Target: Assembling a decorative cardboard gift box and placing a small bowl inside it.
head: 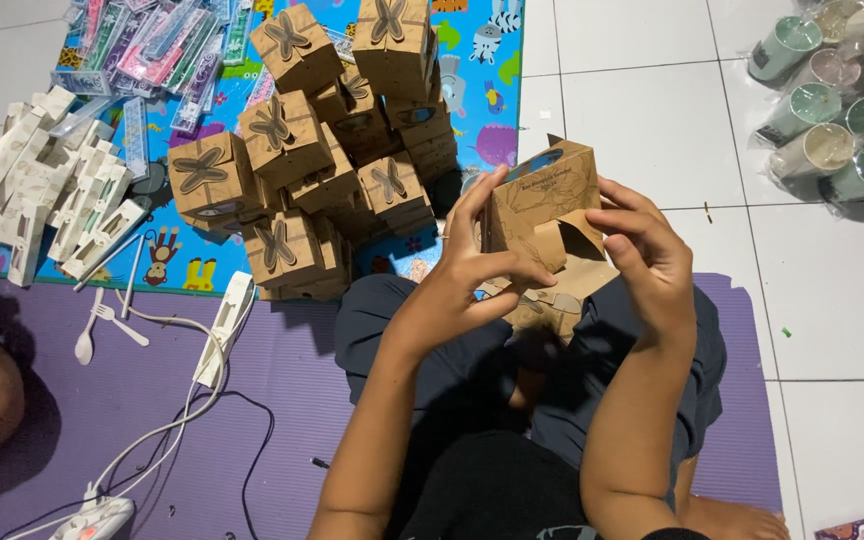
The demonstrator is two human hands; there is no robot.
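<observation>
Plainly, from the head view, the left hand and right hand both closed on one half-folded kraft box above the lap; its loose flap could crease or tear under thumb pressure. Roughly a dozen finished boxes were stacked on the play mat, with about nine wrapped cups nearby.

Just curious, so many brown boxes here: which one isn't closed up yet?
The box held between both hands: its flaps hang loose, while the stacked boxes behind all have folded flower-shaped tops.
</observation>
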